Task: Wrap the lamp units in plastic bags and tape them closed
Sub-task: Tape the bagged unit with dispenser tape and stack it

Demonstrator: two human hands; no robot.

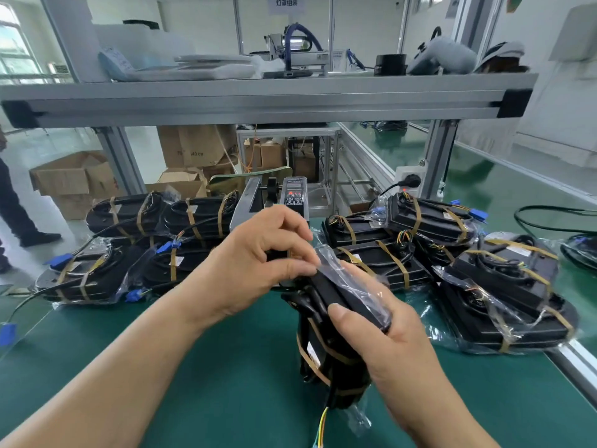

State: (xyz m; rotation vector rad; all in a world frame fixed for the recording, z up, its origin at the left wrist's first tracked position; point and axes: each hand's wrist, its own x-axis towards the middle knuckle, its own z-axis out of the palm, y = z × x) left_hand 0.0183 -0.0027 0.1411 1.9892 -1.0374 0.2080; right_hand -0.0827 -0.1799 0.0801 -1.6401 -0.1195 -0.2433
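Note:
A black lamp unit [326, 350] in a clear plastic bag stands on end at the middle of the green mat, with brown tape bands around its lower part and coloured wires trailing below. My right hand [384, 337] grips its upper end from the right. My left hand [258, 263] pinches the loose bag film [342, 270] at the top of the unit, thumb and fingers closed on the plastic. Whether a strip of tape is under the fingers cannot be told.
Bagged, taped lamp units lie in a pile at the left [135, 250] and another at the right [468, 270]. A tape dispenser machine [292, 195] stands behind my hands. An aluminium shelf frame [258, 101] crosses overhead. A person's legs [13, 202] are at far left.

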